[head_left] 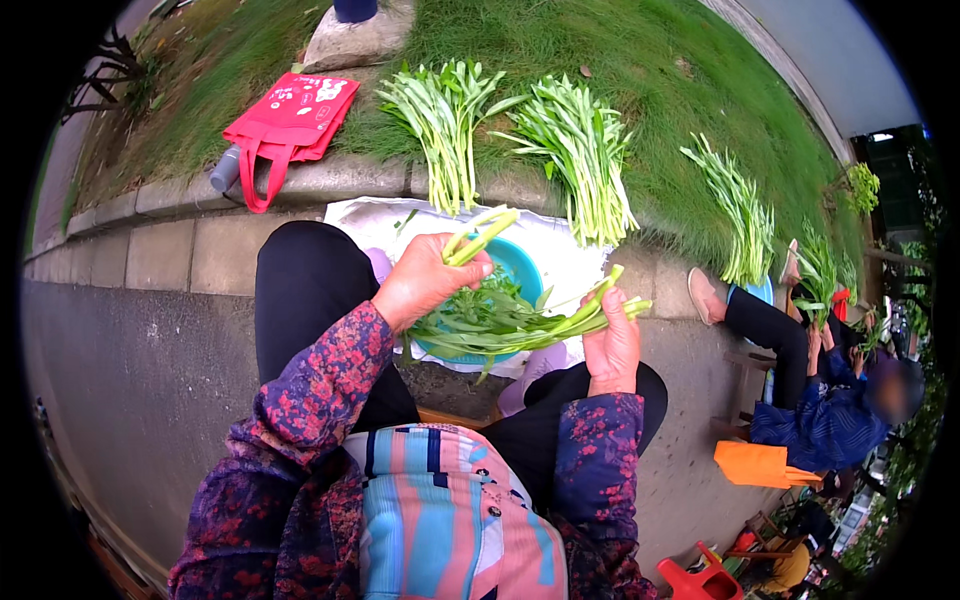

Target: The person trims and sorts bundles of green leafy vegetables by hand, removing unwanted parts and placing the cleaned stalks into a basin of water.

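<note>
Over my lap, my left hand [432, 277] is closed round a few short pale-green stems [482, 234], their cut ends pointing up and right. My right hand [612, 346] pinches a bunch of water spinach [545, 328] by its stem ends, the leafy part trailing left across a turquoise basin [527, 266]. Loose green leaves [490, 293] lie inside the basin. It stands between my knees on a white sheet [362, 216]; the held bunch and my left hand hide part of it.
Two large bundles of greens, a left one [447, 130] and a right one [580, 160], lie by the kerb. A red bag [290, 115] and grey bottle [226, 168] are left. At right, another bundle [738, 215] lies near a seated person [815, 425] handling greens; a red stool [705, 578] stands lower.
</note>
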`<state>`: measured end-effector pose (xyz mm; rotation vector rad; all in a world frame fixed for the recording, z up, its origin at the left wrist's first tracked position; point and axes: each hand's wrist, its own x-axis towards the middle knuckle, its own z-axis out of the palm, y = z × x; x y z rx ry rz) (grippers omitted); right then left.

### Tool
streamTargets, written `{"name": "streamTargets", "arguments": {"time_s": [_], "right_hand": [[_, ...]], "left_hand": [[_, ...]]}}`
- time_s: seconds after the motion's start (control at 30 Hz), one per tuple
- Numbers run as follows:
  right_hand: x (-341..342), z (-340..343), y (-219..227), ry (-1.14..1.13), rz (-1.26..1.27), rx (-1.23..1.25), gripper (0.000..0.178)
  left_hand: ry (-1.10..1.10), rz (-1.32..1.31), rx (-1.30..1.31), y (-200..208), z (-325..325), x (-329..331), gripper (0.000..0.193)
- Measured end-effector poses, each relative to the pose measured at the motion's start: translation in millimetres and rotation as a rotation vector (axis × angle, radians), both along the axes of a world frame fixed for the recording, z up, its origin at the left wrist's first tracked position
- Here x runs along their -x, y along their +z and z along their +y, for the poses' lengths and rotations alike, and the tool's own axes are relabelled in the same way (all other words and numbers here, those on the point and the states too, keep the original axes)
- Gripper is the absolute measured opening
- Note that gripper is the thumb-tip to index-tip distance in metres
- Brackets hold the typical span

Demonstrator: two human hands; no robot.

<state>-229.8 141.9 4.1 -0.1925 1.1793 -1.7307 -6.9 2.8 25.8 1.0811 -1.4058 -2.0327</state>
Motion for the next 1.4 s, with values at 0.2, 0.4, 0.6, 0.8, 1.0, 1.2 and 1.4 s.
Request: {"name": "streamTargets", "arguments": {"time_s": [0.2,0.4,0.6,0.8,1.0,1.2,1.4], "right_hand": [[2.0,5.2,-11.8,0.002,-0.024,0.03,0.024],[-13.8,0.4,3.0,0.038,0.127,0.045,0.014],[-19.1,2.3,13.0,0.109,0.287,0.024,0.014],[-20.2,4.4,13.9,0.177,0.344,0.016,0.014],[-22.4,4.0,19.7,0.217,0.402,0.003,0.016],[-21.6,6.6,17.9,0.23,0.426,0.0,0.016],[-26.7,4.5,18.9,0.236,0.441,-0.013,0.017]], "left_hand": [[-0.279,0.027,-0.04,7.1,51.7,40.5,0.021],[-0.221,-0.046,-0.211,8.3,61.1,65.3,0.025],[0.057,0.185,-0.417,14.6,70.8,68.8,0.022],[0.185,0.301,-0.489,8.0,84.5,66.2,0.021],[0.213,0.342,-0.589,5.9,81.7,62.8,0.014],[0.213,0.346,-0.579,4.1,82.6,64.1,0.01],[0.184,0.27,-0.524,4.5,78.5,60.6,0.009]]}}
